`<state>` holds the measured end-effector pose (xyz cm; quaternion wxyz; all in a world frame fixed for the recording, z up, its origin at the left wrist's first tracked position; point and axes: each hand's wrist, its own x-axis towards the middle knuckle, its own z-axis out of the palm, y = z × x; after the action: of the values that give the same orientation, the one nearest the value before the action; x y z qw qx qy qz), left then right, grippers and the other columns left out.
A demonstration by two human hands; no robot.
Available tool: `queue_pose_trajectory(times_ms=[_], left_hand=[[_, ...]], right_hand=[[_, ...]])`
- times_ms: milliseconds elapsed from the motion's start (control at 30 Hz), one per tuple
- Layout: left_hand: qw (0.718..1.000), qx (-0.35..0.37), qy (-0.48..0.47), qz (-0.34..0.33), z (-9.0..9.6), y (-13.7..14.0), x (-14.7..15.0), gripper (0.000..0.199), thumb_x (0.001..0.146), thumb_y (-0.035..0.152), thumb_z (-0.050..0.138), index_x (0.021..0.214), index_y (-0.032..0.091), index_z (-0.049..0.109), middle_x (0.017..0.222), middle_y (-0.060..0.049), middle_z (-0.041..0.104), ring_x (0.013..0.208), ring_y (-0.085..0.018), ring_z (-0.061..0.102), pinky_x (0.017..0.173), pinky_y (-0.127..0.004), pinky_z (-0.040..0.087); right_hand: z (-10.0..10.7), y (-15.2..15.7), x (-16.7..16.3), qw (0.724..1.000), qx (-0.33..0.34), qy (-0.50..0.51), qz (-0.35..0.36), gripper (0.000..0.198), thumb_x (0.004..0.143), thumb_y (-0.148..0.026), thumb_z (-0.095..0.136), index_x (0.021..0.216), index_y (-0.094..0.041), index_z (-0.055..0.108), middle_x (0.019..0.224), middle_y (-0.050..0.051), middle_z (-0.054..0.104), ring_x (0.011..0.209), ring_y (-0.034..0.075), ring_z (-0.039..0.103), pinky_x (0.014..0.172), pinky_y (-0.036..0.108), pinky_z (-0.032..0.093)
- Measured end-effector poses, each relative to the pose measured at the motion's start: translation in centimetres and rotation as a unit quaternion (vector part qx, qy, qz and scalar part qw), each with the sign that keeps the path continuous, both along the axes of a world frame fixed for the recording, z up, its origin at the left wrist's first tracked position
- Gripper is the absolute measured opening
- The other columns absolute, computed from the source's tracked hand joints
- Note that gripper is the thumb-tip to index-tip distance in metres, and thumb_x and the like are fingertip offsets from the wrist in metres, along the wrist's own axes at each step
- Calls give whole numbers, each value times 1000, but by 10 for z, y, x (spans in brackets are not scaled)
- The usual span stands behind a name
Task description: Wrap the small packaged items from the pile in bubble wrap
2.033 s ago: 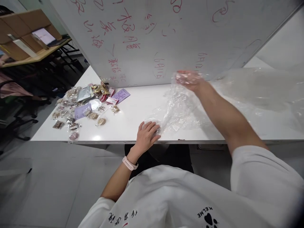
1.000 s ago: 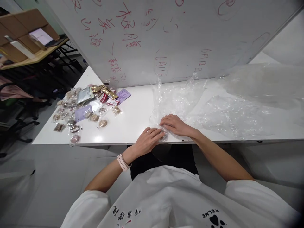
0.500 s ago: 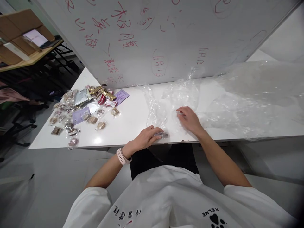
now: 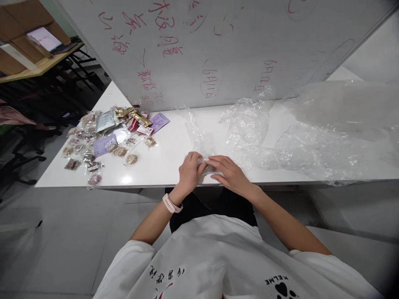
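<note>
My left hand (image 4: 190, 172) is closed at the table's front edge, fingertips and thumb on a small packet (image 4: 211, 167) in clear, shiny wrapping; the hands hide most of it. Coming in from the right, my right hand (image 4: 230, 174) has its fingers curved over the same spot, gripping clear plastic film (image 4: 204, 143) around the packet, its thumb a little lower. From my hands this film stretches back as a crumpled strip towards the whiteboard. A larger crumpled plastic sheet (image 4: 249, 128) lies just behind and to the right of my right hand.
Several small wrapped snacks (image 4: 119, 151), a silver pouch (image 4: 106, 121) and purple packets (image 4: 159, 122) are heaped on the left of the white table (image 4: 168, 166). A whiteboard (image 4: 237, 50) with red writing stands along the back. More plastic film (image 4: 324, 149) spreads over the right side.
My right hand has moved left, from the large plastic sheet to the packet beside my left hand. The left hand has turned and shifted slightly away from the table's front edge.
</note>
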<state>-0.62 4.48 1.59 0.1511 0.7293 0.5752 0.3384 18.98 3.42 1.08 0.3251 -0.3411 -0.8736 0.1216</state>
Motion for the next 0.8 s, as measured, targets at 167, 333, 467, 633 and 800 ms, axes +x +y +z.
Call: queue_pose_trajectory(times_ms=[167,333,467,633,800], left_hand=[[990,139,23,-29,-14,-9,-5,13,100,28,52,102,20,62,110,-11,65,109,-24,59,93,-40,50],[990,86,-7,-110,-14,-19,-21,30,95,35,62,120,19,57,115,-11,68,107,-24,61,93,-38,50],[997,-38,-70,-20,2,-2,-26,28,94,40,63,113,20,57,84,-1,66,73,-16,60,70,-28,47],[985,-173,-20,21,22,36,-19,28,89,44,66,105,23,55,55,8,45,55,-15,46,58,-26,33],[982,-175,53,44,22,48,-15,31,89,46,62,107,22,57,87,-5,67,83,-23,61,72,-33,41]], right_hand=[[-13,22,0,1000,3,-4,8,37,100,-31,54,134,-19,58,133,14,63,122,27,58,100,46,51],[-1,33,-5,997,-55,-44,-17,33,104,-39,45,114,-18,68,106,11,71,104,25,61,88,41,49],[14,50,-16,984,-153,-79,-54,42,105,-45,38,92,-19,70,83,6,68,85,21,58,73,34,42],[13,58,-27,977,-50,-67,-194,33,104,-37,43,106,-16,67,102,11,68,89,23,58,71,34,41],[-2,46,-18,989,57,-96,-92,35,94,-38,64,119,-14,63,114,13,65,96,25,56,78,36,48]])
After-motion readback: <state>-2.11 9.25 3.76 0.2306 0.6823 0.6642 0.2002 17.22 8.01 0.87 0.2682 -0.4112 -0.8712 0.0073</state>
